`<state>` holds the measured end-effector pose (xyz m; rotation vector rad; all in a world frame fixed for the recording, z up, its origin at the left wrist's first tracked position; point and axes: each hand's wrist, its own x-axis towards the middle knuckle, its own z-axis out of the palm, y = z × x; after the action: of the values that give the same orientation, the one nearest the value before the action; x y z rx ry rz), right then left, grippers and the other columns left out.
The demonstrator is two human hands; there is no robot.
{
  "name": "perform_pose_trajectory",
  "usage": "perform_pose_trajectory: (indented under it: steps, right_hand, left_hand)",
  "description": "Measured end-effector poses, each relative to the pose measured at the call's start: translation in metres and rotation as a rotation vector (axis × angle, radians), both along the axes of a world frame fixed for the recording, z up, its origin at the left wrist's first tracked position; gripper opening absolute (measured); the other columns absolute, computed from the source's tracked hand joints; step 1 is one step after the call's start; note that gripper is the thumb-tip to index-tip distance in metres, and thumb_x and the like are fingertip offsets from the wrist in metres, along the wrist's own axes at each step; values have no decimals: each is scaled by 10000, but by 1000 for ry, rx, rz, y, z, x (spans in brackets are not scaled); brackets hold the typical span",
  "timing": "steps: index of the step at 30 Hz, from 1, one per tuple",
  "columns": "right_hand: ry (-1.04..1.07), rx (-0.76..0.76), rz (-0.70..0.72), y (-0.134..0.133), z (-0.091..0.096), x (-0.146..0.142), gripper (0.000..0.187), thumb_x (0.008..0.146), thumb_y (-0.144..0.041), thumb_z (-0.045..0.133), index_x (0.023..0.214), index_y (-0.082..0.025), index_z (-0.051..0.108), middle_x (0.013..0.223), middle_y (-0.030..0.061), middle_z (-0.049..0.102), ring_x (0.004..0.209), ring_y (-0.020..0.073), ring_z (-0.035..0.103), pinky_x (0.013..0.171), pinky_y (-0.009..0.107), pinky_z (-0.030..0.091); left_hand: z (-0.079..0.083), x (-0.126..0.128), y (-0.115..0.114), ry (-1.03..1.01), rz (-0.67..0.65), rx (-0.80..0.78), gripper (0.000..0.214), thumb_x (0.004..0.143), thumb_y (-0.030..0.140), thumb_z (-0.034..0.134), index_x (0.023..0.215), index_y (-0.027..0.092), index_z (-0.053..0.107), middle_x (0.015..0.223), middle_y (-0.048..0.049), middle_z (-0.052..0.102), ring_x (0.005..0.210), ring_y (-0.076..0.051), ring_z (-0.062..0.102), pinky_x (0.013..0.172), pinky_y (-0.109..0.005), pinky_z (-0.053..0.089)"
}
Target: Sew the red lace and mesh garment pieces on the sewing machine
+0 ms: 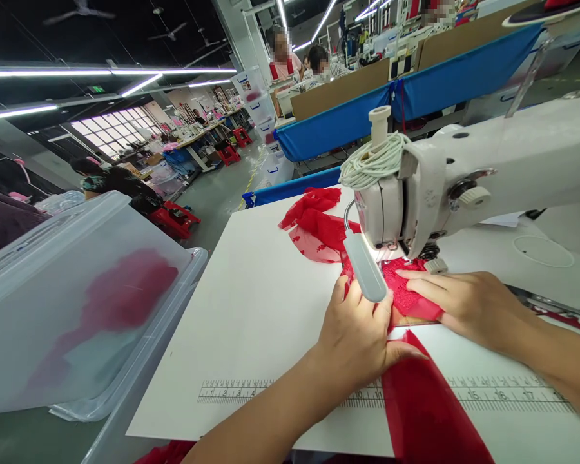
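Note:
A white sewing machine [464,180] stands on a white table [251,309]. Red lace fabric [410,296] lies under its needle area and runs off behind the machine [314,222] and toward me over the table's near edge. My left hand [357,328] presses on the fabric just left of the needle, fingers curled together on the cloth. My right hand [464,299] lies flat on the lace to the right, fingers stretched toward the presser foot. A small white lamp arm [365,265] hangs over my left hand.
A clear plastic bin [67,303] with red cloth inside sits at the left of the table. A printed ruler [232,390] runs along the table's front. Blue-draped workstations [415,96] and other workers are farther back, beyond an aisle.

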<state>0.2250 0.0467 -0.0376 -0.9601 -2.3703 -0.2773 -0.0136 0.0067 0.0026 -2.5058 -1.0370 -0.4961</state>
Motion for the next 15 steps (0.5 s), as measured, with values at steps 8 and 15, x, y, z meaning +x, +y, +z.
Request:
perform_pose_trajectory:
  steps: [8,15]
  right_hand:
    - [-46,60,97,-7,13,-4,330,863,12,369,855,-226,598,1002,19,737,560,137,555,501,314,333]
    - [-22,26,105,-5,10,-3,304,875,-8,400,905,-219,617,987,30,716,593,139,577,499,307,323]
  left_hand:
    - [1,5,-10,8,-11,62,894,975,787,185,1122,86,719,1066,-170,721,749,-232,605,958,-471,382]
    - [-1,5,-12,-6,-7,63,904,957,811,210,1105,84,727,1033,-180,728,771,-257,622,967,-486,379]
